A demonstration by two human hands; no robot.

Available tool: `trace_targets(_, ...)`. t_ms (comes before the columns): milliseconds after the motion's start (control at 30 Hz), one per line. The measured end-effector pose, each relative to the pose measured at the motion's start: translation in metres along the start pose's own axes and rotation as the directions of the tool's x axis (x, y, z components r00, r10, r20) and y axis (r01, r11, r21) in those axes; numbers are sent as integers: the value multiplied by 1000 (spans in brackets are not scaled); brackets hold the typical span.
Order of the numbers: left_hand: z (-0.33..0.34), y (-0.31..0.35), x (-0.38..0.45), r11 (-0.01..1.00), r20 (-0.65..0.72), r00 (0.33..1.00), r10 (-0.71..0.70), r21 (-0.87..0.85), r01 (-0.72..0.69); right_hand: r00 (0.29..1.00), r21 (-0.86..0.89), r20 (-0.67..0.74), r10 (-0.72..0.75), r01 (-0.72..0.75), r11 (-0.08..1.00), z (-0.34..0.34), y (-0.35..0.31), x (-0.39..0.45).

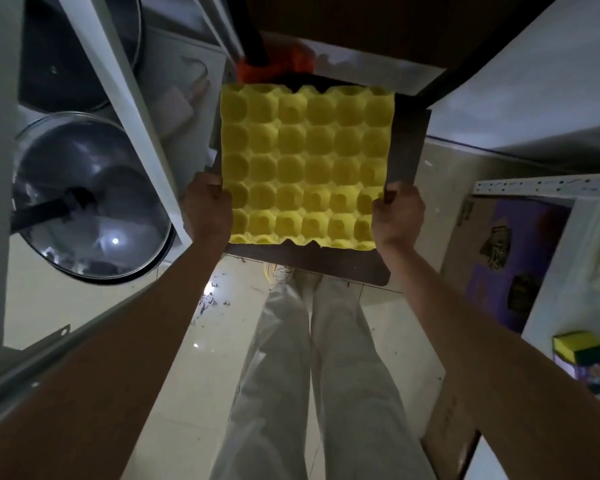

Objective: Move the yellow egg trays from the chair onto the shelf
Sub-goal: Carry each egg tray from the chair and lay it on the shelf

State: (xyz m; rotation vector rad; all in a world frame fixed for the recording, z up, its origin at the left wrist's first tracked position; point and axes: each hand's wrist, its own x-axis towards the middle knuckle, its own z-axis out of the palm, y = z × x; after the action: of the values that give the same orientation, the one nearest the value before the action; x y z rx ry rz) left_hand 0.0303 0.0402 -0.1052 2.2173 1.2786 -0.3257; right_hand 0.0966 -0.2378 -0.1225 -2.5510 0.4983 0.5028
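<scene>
- Hanging at far left on a white metal shelf frame (125, 109): a domed glass pot lid with a black knob (90, 199), near the work but apart from it; a darker round pan above it is cut off by the picture edge.
- Left hand (207, 206): closed on the near-left edge of the tray, thumb on top; the fingers beneath are hidden.
- Yellow moulded-pulp egg tray with rows of cups (305, 164): lying flat over the dark brown chair seat (406, 150). Whether it rests on the seat or is just lifted cannot be told, nor whether it is one tray or a nested stack.
- Handling, as judged: light, empty, fairly stiff yet crushable at the scalloped rim; rough surface, unlikely to slip. Best taken at two opposite edges and kept level, as here.
- Right hand (397, 216): pinching the near-right edge, thumb over the rim.
- Orange object (274, 67) behind the tray: partly covered, identity unclear.
- Right-hand white shelf (534, 188): only a corner shows, with a yellow-and-green sponge (581, 346); free space for the tray is out of view. Dim light blurs detail.
</scene>
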Motion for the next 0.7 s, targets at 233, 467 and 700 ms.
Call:
trace_targets(233, -6, 5, 0, 992, -17, 1000, -24, 127, 26, 997, -194, -49, -64, 54, 980, -8, -5, -3)
trace_targets(467, 0, -2, -3, 983, -95, 993, 67, 174, -50, 985, -293, -72, -154, 127, 948, -13, -1, -2)
trace_targets(700, 0, -6, -7, 969, -109, 992, 62, 243, -33, 988, -268, -92, -121, 92, 959, -11, 1, -10)
